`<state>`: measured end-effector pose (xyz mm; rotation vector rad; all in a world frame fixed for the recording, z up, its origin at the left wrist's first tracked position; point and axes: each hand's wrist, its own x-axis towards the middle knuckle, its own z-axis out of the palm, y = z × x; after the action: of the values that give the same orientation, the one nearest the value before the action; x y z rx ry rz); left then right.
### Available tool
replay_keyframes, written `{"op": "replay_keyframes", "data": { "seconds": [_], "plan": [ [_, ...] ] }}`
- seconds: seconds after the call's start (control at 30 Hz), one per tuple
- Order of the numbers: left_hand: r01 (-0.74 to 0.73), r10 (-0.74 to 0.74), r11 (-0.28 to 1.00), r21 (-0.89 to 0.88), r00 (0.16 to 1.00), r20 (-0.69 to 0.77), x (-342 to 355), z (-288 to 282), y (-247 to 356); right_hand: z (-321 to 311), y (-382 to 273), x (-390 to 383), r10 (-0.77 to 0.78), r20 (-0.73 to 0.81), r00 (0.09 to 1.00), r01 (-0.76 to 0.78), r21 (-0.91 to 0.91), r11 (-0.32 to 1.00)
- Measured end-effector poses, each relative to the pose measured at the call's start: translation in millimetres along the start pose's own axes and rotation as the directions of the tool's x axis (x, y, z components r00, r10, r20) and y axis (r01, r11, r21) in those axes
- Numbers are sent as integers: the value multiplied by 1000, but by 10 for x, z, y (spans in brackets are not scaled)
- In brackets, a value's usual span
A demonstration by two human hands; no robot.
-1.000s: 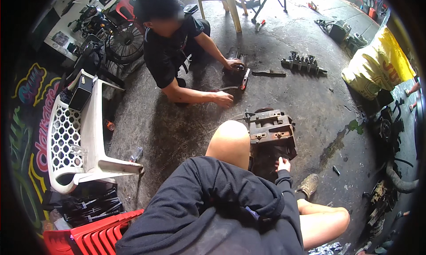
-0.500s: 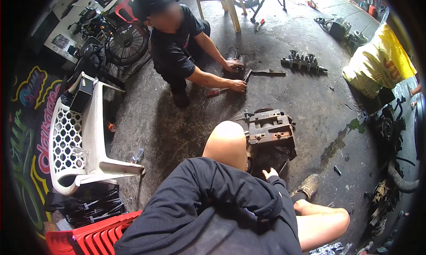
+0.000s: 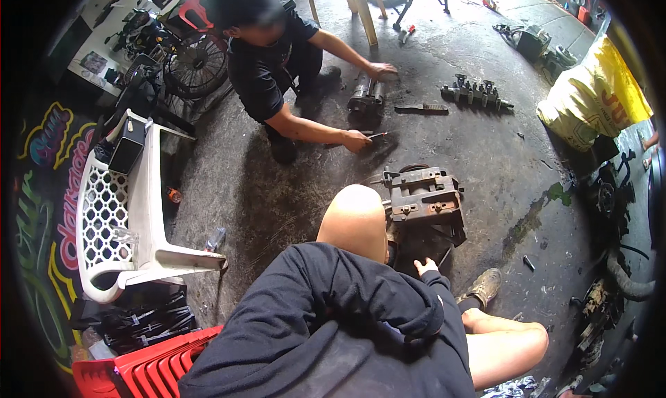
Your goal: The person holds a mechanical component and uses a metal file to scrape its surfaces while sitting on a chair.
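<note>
My right hand (image 3: 425, 267) rests low beside a rusty metal assembly (image 3: 424, 193) on the floor. Its visible fingers are apart, and I see nothing held in them. The assembly has bolted plates, and a dark part lies at its near side by the hand. My left sleeve (image 3: 361, 294) folds across my lap; the left hand is hidden. Across from me a person (image 3: 267, 58) squats, one hand gripping a slim tool (image 3: 378, 134) and the other just past a dark metal cylinder (image 3: 364, 101). A wire brush (image 3: 422, 109) lies to its right.
A metal part with several upright pieces (image 3: 477, 94) lies far right, near a yellow-white sack (image 3: 590, 96). White plastic chair (image 3: 149, 211) stands left, with red stacked chairs (image 3: 149, 360) below it. A loose bolt (image 3: 529, 263) and metal parts (image 3: 596, 308) are at right.
The other person's hands have moved apart, uncovering the cylinder; one went up and right, the other down and left with the slim tool. The brush has shifted slightly. My right hand has barely moved.
</note>
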<state>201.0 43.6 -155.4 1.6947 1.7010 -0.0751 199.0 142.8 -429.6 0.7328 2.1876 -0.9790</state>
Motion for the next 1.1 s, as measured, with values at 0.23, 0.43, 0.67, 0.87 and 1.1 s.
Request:
{"op": "replay_keyframes", "data": {
  "seconds": [0.23,0.43,0.67,0.87,1.1],
  "plan": [
    [0,0,1000,-1,1000,6,-11,32,40,47,20,-3,12,-18,1000,-12,8,1000],
    [-9,7,998,66,1000,29,10,38,97,66,-36,34,-74,14,997,74,-24,997],
    [-22,18,989,145,1000,25,115,42,203,2,16,26,25,108,994,-20,-47,999],
    [-31,26,989,148,999,36,44,59,178,-9,104,-250,332,11,943,-327,-140,935],
    [-17,13,988,156,1000,25,-4,24,169,93,214,-230,333,50,942,-312,-237,920]
  ]
}}
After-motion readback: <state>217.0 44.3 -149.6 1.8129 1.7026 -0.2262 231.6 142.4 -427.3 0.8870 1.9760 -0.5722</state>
